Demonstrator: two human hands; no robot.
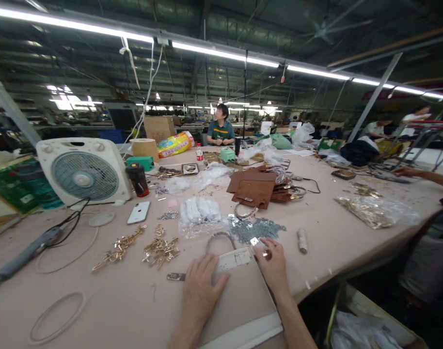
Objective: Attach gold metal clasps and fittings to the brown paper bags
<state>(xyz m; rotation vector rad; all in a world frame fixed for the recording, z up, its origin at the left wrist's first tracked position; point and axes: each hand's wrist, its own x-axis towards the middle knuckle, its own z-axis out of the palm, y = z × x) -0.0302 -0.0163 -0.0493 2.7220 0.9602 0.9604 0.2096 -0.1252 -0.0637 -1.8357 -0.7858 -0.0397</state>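
Note:
My left hand lies flat with fingers spread on a beige bag panel at the table's near edge. A white plate with metal fittings runs along the panel's top, under a metal ring handle. My right hand is closed in a pinch on a small silver metal piece at the panel's top right corner. Beside it lies a pile of silver metal plates. A small metal clasp lies left of my left hand.
Gold hardware is heaped to the left, with a white phone, a box fan and a dark electric tool. Brown leather pieces lie mid-table. A seated person works at the far end; another person's arm reaches in at right.

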